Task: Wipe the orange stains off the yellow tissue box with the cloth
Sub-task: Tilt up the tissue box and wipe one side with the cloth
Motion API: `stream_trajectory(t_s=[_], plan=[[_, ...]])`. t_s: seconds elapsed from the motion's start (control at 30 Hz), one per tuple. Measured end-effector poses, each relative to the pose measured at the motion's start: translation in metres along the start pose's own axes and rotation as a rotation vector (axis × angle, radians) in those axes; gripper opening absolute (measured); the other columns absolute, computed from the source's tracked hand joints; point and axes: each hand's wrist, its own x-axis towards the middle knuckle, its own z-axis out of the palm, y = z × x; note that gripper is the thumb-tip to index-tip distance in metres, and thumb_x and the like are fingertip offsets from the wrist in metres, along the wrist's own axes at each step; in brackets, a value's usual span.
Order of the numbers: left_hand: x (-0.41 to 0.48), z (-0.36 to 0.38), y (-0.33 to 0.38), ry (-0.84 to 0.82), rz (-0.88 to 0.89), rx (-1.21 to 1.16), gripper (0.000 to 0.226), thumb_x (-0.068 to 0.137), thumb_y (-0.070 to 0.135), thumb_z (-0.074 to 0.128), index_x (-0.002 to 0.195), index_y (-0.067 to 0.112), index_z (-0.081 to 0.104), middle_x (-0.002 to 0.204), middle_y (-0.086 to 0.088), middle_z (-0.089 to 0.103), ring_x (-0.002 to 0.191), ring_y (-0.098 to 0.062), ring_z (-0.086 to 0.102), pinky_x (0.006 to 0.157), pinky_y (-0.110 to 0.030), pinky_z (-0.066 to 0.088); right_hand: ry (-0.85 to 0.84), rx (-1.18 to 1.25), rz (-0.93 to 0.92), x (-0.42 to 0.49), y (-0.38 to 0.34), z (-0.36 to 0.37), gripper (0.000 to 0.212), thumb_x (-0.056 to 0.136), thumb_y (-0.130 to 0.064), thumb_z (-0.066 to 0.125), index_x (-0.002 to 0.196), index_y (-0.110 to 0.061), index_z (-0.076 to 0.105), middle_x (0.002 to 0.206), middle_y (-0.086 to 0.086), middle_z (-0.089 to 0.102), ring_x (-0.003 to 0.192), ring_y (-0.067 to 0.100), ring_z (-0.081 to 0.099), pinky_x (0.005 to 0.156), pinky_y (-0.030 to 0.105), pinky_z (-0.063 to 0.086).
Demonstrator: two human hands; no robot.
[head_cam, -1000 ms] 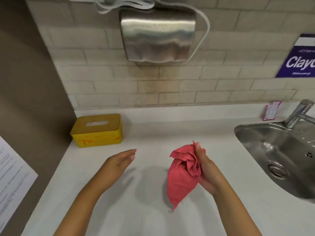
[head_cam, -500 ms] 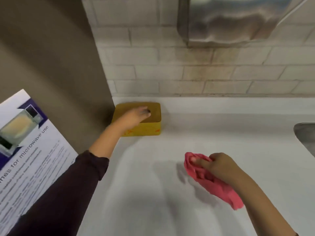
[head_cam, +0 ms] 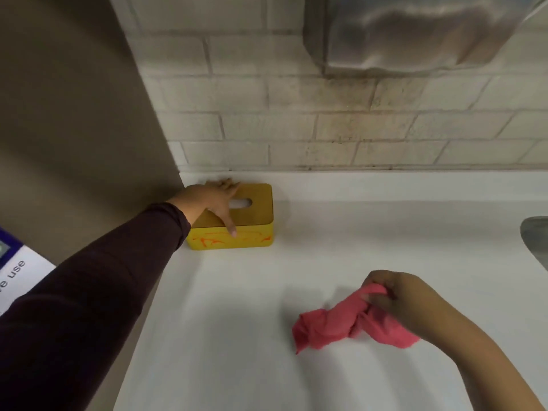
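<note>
The yellow tissue box (head_cam: 255, 215) stands on the white counter (head_cam: 370, 232) in the back left corner, against the brown side wall. Orange stains (head_cam: 213, 240) streak its front face. My left hand (head_cam: 215, 200) grips the box from above at its left end, thumb down the front face and fingers over the back edge. The bunched pink cloth (head_cam: 332, 321) hangs in my right hand (head_cam: 397, 295) low over the counter's middle, well right of and nearer than the box. The cloth and the box are apart.
A steel wall dispenser (head_cam: 415, 34) hangs on the brick wall at upper right. The sink's edge (head_cam: 533, 235) shows at the far right. A printed notice (head_cam: 14, 271) is on the brown wall (head_cam: 74, 129) at left.
My left hand went from open over the counter to the box and now grips it across the top. The right hand with the cloth has dropped lower. The view has turned left.
</note>
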Motion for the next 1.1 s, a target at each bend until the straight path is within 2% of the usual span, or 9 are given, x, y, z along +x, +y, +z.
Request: stream_trajectory(t_s=[0.1, 0.23, 0.37, 0.47, 0.63, 0.77, 0.9, 1.0, 1.1], plan=[[0.007, 0.000, 0.000, -0.025, -0.031, 0.017, 0.161, 0.015, 0.089, 0.060, 0.145, 0.032, -0.016, 0.158, -0.007, -0.014, 0.145, -0.029, -0.008, 0.112, -0.059, -0.002, 0.068, 0.331, -0.114, -0.006, 0.009, 0.001, 0.013, 0.090, -0.011, 0.060, 0.083, -0.020, 0.065, 0.094, -0.003, 0.066, 0.086, 0.008, 0.061, 0.069, 0.010, 0.044], [0.008, 0.003, 0.003, 0.033, 0.012, 0.032, 0.143, 0.033, 0.082, 0.066, 0.144, 0.035, -0.011, 0.159, -0.008, -0.002, 0.145, -0.032, 0.002, 0.110, -0.062, 0.003, 0.165, 0.583, -0.166, -0.016, 0.011, 0.006, 0.021, 0.095, -0.010, 0.048, 0.086, -0.020, 0.065, 0.092, -0.004, 0.070, 0.093, 0.007, 0.065, 0.079, 0.021, 0.050], [-0.010, 0.011, 0.015, 0.022, 0.117, -0.038, 0.110, 0.051, 0.083, 0.056, 0.141, 0.050, 0.002, 0.159, 0.007, -0.008, 0.145, -0.029, 0.006, 0.110, -0.057, 0.007, 0.385, 0.603, -0.140, -0.026, 0.011, 0.007, 0.027, 0.097, -0.007, 0.042, 0.082, -0.024, 0.057, 0.076, -0.021, 0.063, 0.069, -0.008, 0.058, 0.061, 0.002, 0.041], [-0.035, 0.022, 0.037, 0.001, 0.145, -0.183, 0.106, 0.054, 0.085, 0.052, 0.141, 0.051, 0.002, 0.158, 0.014, -0.006, 0.145, -0.023, 0.006, 0.113, -0.054, 0.005, 0.470, 0.676, -0.097, -0.041, 0.015, 0.012, 0.026, 0.099, -0.014, 0.037, 0.082, -0.024, 0.054, 0.067, -0.021, 0.060, 0.058, -0.007, 0.054, 0.055, 0.004, 0.041], [-0.081, 0.038, 0.094, -0.089, 0.275, -0.589, 0.109, 0.059, 0.074, 0.061, 0.146, 0.034, 0.008, 0.156, 0.005, 0.019, 0.137, -0.018, 0.029, 0.110, -0.032, 0.027, 0.493, 0.776, -0.012, -0.078, 0.029, 0.020, 0.024, 0.096, -0.031, 0.037, 0.081, -0.024, 0.053, 0.059, -0.012, 0.056, 0.054, 0.001, 0.053, 0.052, 0.011, 0.043], [-0.106, 0.053, 0.143, -0.146, 0.326, -0.688, 0.098, 0.061, 0.076, 0.057, 0.143, 0.040, 0.017, 0.149, 0.004, 0.032, 0.124, -0.018, 0.042, 0.105, -0.034, 0.037, 0.554, 0.810, 0.186, -0.095, 0.054, 0.034, 0.015, 0.097, -0.032, 0.044, 0.085, -0.025, 0.051, 0.077, -0.003, 0.059, 0.070, 0.010, 0.057, 0.060, 0.022, 0.044], [-0.124, 0.065, 0.194, -0.153, 0.412, -0.763, 0.095, 0.060, 0.083, 0.049, 0.142, 0.044, 0.021, 0.153, 0.012, 0.026, 0.133, -0.014, 0.034, 0.108, -0.031, 0.031, 0.536, 1.064, 0.365, -0.111, 0.079, 0.052, 0.012, 0.094, -0.020, 0.048, 0.097, -0.031, 0.048, 0.084, 0.006, 0.060, 0.073, 0.022, 0.058, 0.066, 0.034, 0.046], [-0.131, 0.070, 0.217, -0.145, 0.443, -0.815, 0.088, 0.062, 0.085, 0.042, 0.140, 0.050, 0.021, 0.155, 0.017, 0.020, 0.139, -0.011, 0.025, 0.112, -0.031, 0.022, 0.612, 1.036, 0.324, -0.115, 0.084, 0.065, 0.031, 0.092, -0.007, 0.051, 0.113, -0.029, 0.047, 0.085, 0.002, 0.064, 0.071, 0.018, 0.060, 0.062, 0.031, 0.046], [-0.133, 0.072, 0.228, -0.147, 0.426, -0.775, 0.086, 0.058, 0.090, 0.039, 0.136, 0.058, 0.018, 0.155, 0.017, 0.020, 0.141, -0.014, 0.024, 0.116, -0.043, 0.020, 0.754, 0.941, 0.207, -0.112, 0.078, 0.074, 0.033, 0.092, -0.011, 0.056, 0.122, -0.024, 0.052, 0.113, 0.000, 0.063, 0.102, 0.017, 0.062, 0.086, 0.033, 0.049]])
